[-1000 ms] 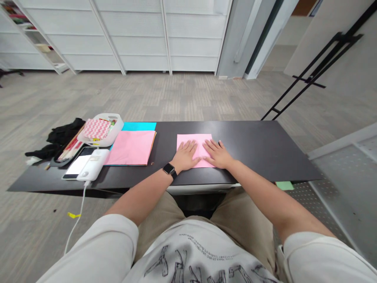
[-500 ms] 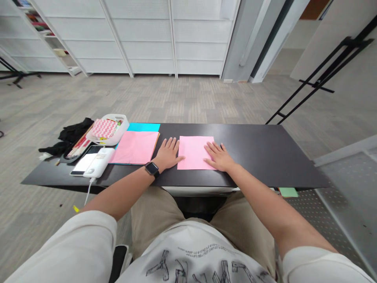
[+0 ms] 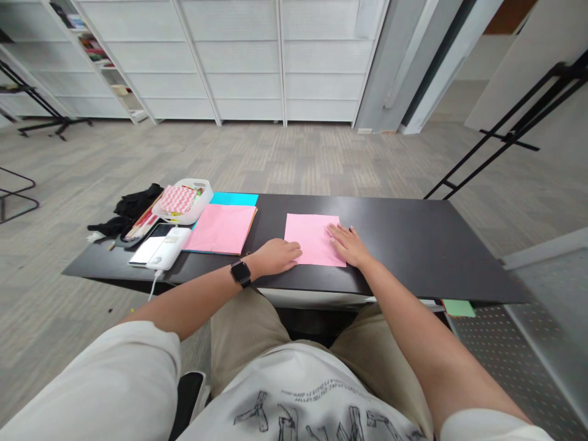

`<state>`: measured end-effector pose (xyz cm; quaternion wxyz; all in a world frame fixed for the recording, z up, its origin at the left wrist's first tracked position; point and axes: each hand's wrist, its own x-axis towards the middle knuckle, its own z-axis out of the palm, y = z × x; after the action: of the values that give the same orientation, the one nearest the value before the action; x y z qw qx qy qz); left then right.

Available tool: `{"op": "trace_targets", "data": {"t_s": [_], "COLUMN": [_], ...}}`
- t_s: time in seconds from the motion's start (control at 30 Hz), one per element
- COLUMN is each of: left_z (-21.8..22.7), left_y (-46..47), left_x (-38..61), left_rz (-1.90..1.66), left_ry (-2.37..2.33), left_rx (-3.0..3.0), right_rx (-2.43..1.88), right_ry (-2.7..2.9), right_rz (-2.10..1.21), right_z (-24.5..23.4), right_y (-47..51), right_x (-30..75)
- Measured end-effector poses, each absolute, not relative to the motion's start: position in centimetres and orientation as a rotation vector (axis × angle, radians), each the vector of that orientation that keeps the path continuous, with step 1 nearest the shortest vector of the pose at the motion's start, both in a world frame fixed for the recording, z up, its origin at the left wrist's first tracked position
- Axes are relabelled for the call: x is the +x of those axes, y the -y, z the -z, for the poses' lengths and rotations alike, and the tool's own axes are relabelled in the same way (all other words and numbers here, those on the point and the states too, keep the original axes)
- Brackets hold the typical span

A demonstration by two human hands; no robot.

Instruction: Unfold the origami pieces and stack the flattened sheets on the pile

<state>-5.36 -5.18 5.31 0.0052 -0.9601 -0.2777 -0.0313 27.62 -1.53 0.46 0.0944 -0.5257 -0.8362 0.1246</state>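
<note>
A single pink paper sheet (image 3: 312, 236) lies flat on the black table (image 3: 413, 245) in front of me. My left hand (image 3: 275, 255), with a dark watch on its wrist, rests at the sheet's near left corner; its fingers are curled together and the tips meet the paper's edge. My right hand (image 3: 349, 244) lies open and flat on the right part of the sheet, fingers stretched out and pointing left.
Left of the sheet lies a stack of pink and cyan paper (image 3: 223, 228). Further left are a white basket (image 3: 184, 202) with patterned paper, a white power bank (image 3: 169, 247) with a cable, a phone (image 3: 144, 250), pencils and black cloth (image 3: 133, 205). A green sheet (image 3: 459, 308) shows under the table's right end.
My left hand slid off the sheet to its left side, then came back to the near left corner with its fingers curled. My right hand stayed flat on the sheet.
</note>
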Motion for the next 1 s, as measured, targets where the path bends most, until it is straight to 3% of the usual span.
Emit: {"op": "trace_targets", "data": {"t_s": [0.57,0.73,0.87,1.0], "left_z": [-5.2,-5.5,-8.0,-13.4], "left_y": [6.4,5.9,3.4,0.7], "left_x": [0.3,-0.4,-3.2,-8.2], "left_rz": [0.027,0.111,0.264,0.645], "left_ry": [0.748,0.804,0.919,1.185], "left_rx": [-2.896,-2.838,-2.789,-2.646], "right_rx": [-1.505,-1.379,-1.373,-1.348], "right_ry": [2.388,1.955,1.619,1.547], "right_rz": [-0.356,-0.456,-0.466,-0.498], "right_z": [0.1,1.6,2.3,2.4], "right_y": [1.5,0.4,-0.3,-0.3], "right_x": [27.6,29.2,30.1,30.1]}}
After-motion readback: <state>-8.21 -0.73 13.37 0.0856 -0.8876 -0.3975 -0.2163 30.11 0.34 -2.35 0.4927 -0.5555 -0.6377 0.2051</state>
